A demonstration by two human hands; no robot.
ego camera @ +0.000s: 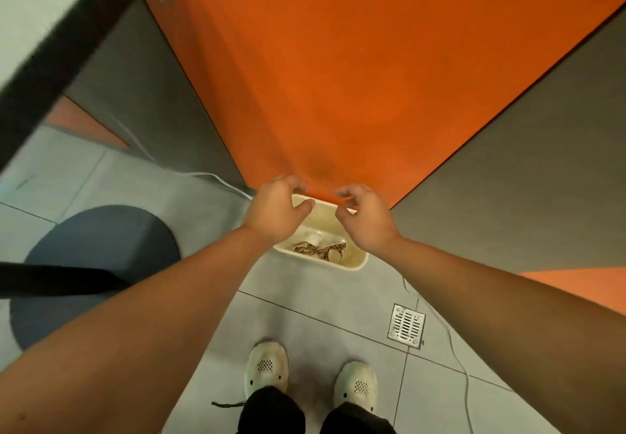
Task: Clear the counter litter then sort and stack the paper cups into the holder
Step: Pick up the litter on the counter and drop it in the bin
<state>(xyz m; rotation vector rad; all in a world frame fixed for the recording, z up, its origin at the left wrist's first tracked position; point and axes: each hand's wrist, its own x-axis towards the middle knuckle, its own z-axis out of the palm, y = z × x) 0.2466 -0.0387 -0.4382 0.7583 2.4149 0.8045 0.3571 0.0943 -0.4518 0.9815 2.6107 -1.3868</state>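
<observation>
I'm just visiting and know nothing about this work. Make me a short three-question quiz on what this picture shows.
1. True or false: both hands, the left hand and the right hand, hover over the cream bin on the floor.
2. What lies on the floor right of the bin?
A. a broom
B. a metal drain grate
C. a stack of cups
3. Fill in: inside the bin lies crumpled ____.

Key:
1. True; both look empty, fingers loosely curled.
2. B
3. Litter: brownish and pale scraps; what exactly they are is hard to tell.
</observation>
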